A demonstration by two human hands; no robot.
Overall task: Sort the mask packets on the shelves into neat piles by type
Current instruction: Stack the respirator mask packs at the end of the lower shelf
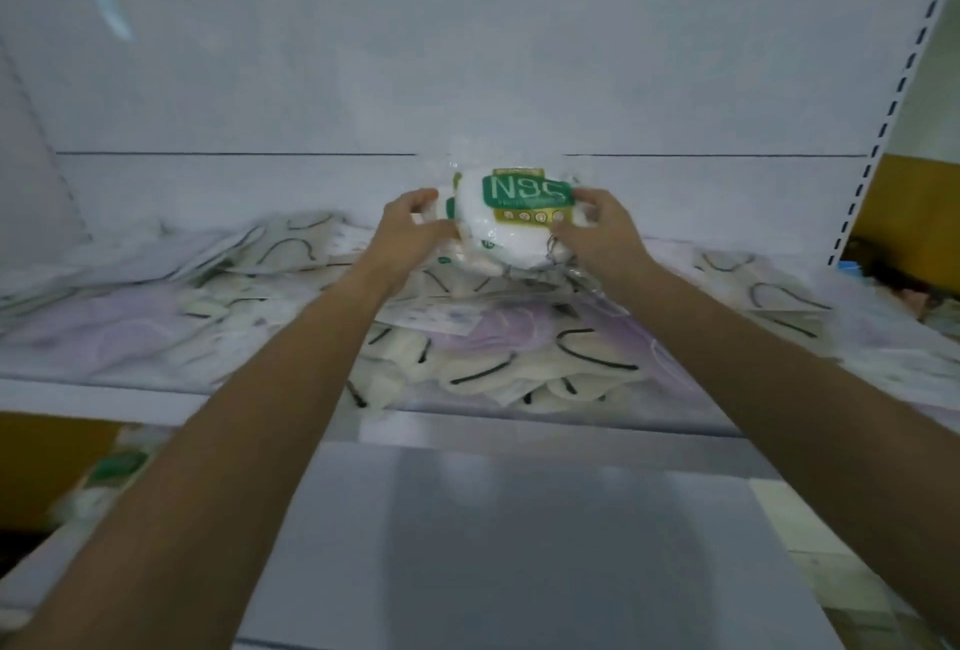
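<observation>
Left grip [415,228] and right grip [597,234] clasp green-labelled white plastic-wrapped N95 mask bundle [511,221]; slick wrap could slip, scattering it over cream mask packets [493,369] beneath.

Gripping N95 mask packet [514,221] from both sides with left hand [413,228] and right hand [597,228] | held above scattered mask packets [493,374] | on white shelf [78,397]

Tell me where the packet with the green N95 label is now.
In the head view the N95 packet is at the centre, near the back of the shelf, gripped between the left hand and the right hand, above the cream packets.
</observation>
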